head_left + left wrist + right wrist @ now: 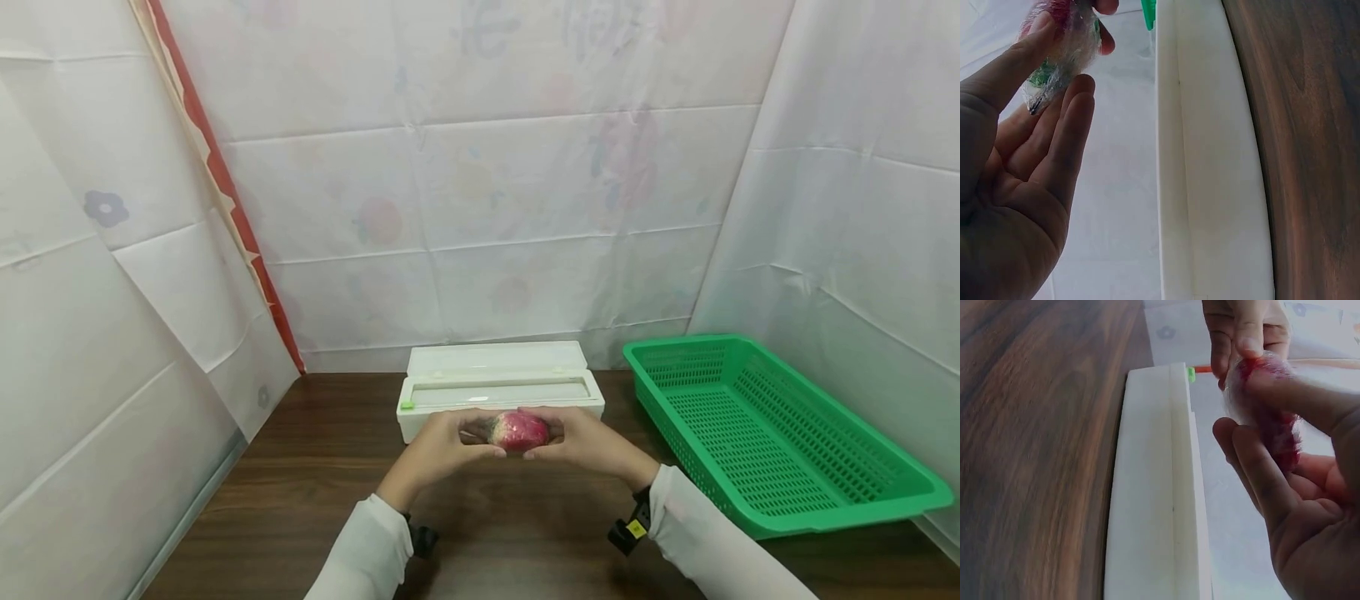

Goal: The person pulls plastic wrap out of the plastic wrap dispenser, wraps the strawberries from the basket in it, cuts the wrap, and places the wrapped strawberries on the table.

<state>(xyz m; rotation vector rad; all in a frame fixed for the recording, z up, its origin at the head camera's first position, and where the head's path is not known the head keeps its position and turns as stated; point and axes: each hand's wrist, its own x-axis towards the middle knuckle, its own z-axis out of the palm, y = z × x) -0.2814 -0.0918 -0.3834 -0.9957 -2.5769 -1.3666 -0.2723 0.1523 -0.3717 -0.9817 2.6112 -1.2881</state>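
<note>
Both hands hold a red fruit wrapped in clear cling film, raised just in front of a white cling film dispenser. My left hand grips its left end between thumb and fingers; my right hand grips the other end the same way. In the left wrist view, green bits and a dark tip show through the crinkled film. From the right wrist, the fruit looks deep red under the shiny wrap. The dispenser's lid stands raised at the back.
A green perforated plastic basket stands on the right of the dark wooden table. A small light-green piece sits on the dispenser's left end. White sheets hang behind and at both sides.
</note>
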